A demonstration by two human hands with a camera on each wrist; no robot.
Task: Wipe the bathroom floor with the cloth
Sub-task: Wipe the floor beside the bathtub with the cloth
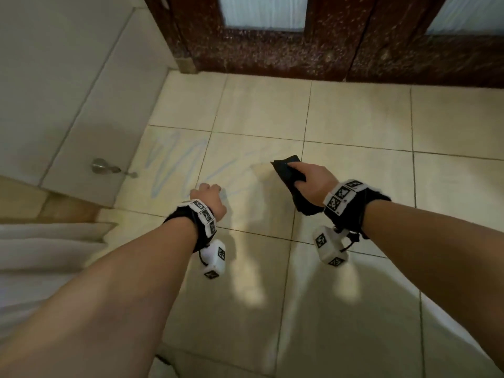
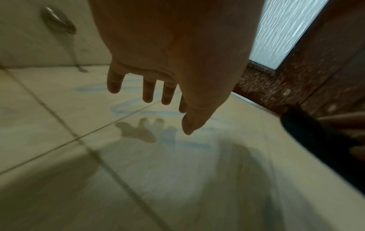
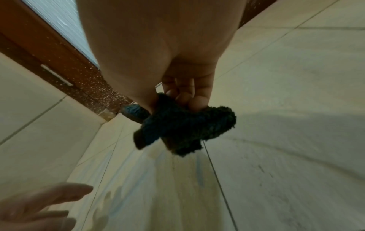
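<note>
My right hand (image 1: 308,178) grips a dark, fuzzy cloth (image 1: 289,170), bunched between thumb and curled fingers (image 3: 195,100); the cloth (image 3: 185,126) hangs just above the cream tiled floor (image 1: 354,118). Pale blue zigzag scribbles (image 1: 174,162) mark the tiles left of the cloth. My left hand (image 1: 210,197) hovers over those scribbles with its fingers (image 2: 148,92) straight and spread, holding nothing. The blue lines (image 2: 138,109) show under that hand, and its shadow falls on the tile.
A dark reddish wooden door (image 1: 300,50) with frosted glass panes closes the far side. A tiled wall (image 1: 68,91) with a metal fitting (image 1: 102,166) stands at the left. White fabric (image 1: 41,257) lies at the lower left.
</note>
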